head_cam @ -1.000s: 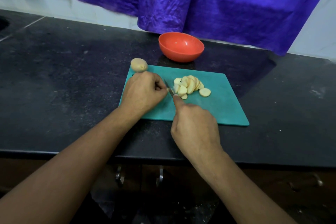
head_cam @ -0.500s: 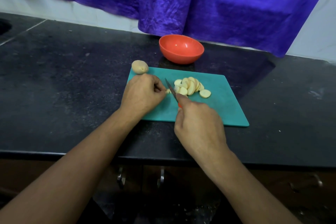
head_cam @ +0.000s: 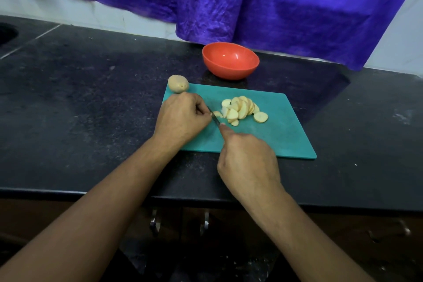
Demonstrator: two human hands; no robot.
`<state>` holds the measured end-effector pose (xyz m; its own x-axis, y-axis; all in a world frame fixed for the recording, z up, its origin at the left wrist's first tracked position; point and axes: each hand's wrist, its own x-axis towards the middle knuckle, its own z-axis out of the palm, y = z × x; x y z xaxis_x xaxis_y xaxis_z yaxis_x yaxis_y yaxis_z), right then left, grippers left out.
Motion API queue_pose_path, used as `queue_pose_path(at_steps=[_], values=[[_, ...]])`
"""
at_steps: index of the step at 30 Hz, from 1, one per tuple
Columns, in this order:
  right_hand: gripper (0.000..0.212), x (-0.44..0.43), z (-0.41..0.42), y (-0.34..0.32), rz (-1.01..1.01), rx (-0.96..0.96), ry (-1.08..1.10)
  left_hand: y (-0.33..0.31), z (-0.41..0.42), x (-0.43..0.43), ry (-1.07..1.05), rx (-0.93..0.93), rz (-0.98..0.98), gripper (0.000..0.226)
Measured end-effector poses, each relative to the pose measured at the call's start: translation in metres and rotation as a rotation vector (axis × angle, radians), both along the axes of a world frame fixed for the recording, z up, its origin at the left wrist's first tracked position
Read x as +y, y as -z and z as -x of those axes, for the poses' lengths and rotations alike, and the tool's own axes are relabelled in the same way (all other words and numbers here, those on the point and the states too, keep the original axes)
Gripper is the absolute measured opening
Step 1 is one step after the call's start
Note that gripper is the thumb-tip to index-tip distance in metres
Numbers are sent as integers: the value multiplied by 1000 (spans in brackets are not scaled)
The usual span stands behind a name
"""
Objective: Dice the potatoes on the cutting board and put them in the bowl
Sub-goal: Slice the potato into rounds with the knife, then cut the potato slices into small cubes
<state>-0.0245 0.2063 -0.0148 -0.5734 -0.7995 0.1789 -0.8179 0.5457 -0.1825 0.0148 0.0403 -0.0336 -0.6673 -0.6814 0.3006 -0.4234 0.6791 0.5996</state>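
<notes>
Both forearms are bare along all their visible length, lean and long, narrowing toward the wrists. The left hand [head_cam: 183, 117] and the right hand [head_cam: 248, 158] are bare as well. Knuckle ridges and faint tendon lines mark the backs of both hands.

Knife [head_cam: 215, 119] handle out of sight inside the right hand [head_cam: 248, 158].

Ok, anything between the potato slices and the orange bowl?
Nothing visible. Only bare teal cutting board and black countertop lie between the potato slices and the orange bowl; the whole potato sits aside at the board's far-left corner.
</notes>
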Motion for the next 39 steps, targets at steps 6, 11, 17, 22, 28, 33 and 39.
queue_pose_path(at_steps=[6, 11, 17, 22, 28, 33, 39], values=[[42, 24, 18, -5, 278, -250, 53, 0, -2, -4, 34, 115, -115, 18], [35, 28, 38, 0, 388, -458, 86, -1, -3, -1, 87, 98, -88, 27], [38, 36, 59, -3, 492, -470, 138, -1, 10, 8, 142, -46, 60, 30], [38, 46, 71, -4, 516, -464, 167, -7, 20, 12, 114, -87, 85, 28], [39, 50, 83, -1, 494, -443, 189, -11, 20, 10, 155, -67, -9, 10], [39, 53, 86, 0, 475, -431, 184, -16, 20, 9, 213, -36, -64, 14], [36, 60, 96, 0, 447, -387, 236, -20, 46, 21, 298, 26, 91, 34]])
